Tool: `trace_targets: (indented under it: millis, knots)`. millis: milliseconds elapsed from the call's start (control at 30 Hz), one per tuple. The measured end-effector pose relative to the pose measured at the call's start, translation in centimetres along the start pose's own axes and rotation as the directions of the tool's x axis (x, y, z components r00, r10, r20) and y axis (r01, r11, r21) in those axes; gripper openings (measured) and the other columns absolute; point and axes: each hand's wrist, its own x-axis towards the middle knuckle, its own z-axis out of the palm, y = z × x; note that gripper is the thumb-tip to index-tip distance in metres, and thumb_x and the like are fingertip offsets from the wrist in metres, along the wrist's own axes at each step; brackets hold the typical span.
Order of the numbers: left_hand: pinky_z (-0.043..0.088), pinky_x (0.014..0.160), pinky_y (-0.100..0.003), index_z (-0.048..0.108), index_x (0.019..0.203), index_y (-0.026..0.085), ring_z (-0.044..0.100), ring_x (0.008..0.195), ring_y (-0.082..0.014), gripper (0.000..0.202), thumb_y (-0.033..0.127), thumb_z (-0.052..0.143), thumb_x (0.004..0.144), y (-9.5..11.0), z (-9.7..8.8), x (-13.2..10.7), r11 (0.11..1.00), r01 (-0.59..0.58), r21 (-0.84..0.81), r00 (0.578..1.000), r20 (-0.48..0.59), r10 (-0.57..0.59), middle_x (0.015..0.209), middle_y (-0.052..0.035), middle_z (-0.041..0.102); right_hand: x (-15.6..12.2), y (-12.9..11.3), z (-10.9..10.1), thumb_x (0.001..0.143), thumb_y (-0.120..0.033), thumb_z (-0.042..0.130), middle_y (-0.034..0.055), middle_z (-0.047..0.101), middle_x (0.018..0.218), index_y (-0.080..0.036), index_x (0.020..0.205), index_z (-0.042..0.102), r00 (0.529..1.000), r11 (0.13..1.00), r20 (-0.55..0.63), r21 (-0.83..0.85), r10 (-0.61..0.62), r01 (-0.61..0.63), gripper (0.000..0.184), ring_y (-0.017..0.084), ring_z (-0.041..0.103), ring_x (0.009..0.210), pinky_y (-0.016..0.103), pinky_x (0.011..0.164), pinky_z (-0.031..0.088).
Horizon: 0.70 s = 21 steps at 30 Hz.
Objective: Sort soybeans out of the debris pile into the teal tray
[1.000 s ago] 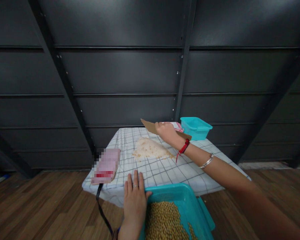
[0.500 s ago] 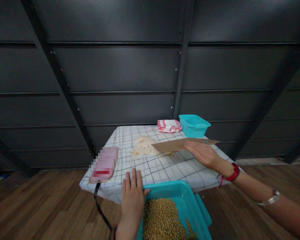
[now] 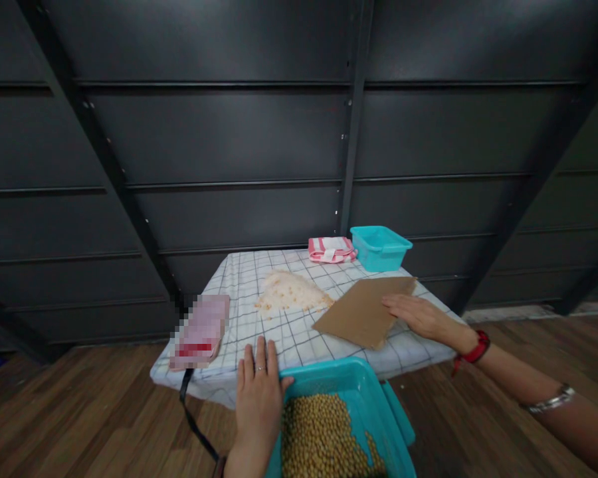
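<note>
My left hand (image 3: 260, 388) lies flat at the table's front edge, fingers stretched out, its thumb by the rim of a turquoise tub (image 3: 361, 375). Inside that tub is a heap of soybeans (image 3: 321, 431). My right hand (image 3: 423, 318) holds a brown cardboard sheet (image 3: 361, 312) by its right edge, fingers on top and thumb hidden. The sheet is tilted low over the cloth. Left of it a pale, flour-like pile (image 3: 294, 290) with yellowish bits is spread on the checked tablecloth (image 3: 284, 332).
A second turquoise tub (image 3: 381, 249) stands at the back right corner, next to a folded red-and-white cloth (image 3: 331, 250). On the left edge lies a pink, pixelated object (image 3: 204, 328), with a black strap (image 3: 192, 411) hanging below. A dark panelled wall (image 3: 239, 139) rises behind the table.
The cardboard sheet has turned flatter and come toward me, away from the pile, with my right hand on it. The pile's right side now shows. My left hand stays in place.
</note>
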Motion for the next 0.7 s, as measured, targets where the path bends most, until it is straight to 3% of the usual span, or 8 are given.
trace_targets:
  millis: [333,567,700]
  knots:
    - [0.037,0.094,-0.048,0.039,0.124,0.015,0.038,0.118,-0.0318,0.052,0.033,0.046,0.076,-0.2,-0.6,0.1,1.000,-0.003,-0.025,1.000,0.017,0.003,0.131,-0.0149,0.042,6.1,-0.5,3.1,0.084,-0.006,0.026,0.0096,0.065,0.092,-0.013,0.095,0.058,0.997,0.998,0.059,0.045,-0.047,0.045,0.034,0.014,0.057,0.093,0.033,0.078,0.050]
    - [0.039,0.093,-0.046,0.043,0.122,0.014,0.040,0.117,-0.0315,0.052,0.033,0.051,0.074,-0.2,-1.1,0.2,1.000,0.017,-0.018,0.999,0.043,-0.016,0.130,-0.0134,0.044,8.8,0.1,-0.6,0.084,-0.006,0.026,0.0086,0.064,0.087,-0.012,0.095,0.056,0.992,0.998,0.106,0.010,-0.063,0.062,0.032,0.014,0.057,0.084,0.029,0.072,0.047]
    - [0.038,0.093,-0.046,0.042,0.122,0.013,0.039,0.118,-0.0316,0.053,0.032,0.051,0.074,-0.1,-1.0,0.2,1.000,0.017,-0.002,0.999,0.050,-0.017,0.130,-0.0148,0.043,8.8,1.9,-1.5,0.081,-0.003,0.028,0.0089,0.063,0.087,-0.012,0.097,0.054,0.952,0.978,0.266,-0.182,0.153,-0.107,0.031,0.015,0.057,0.081,0.028,0.069,0.044]
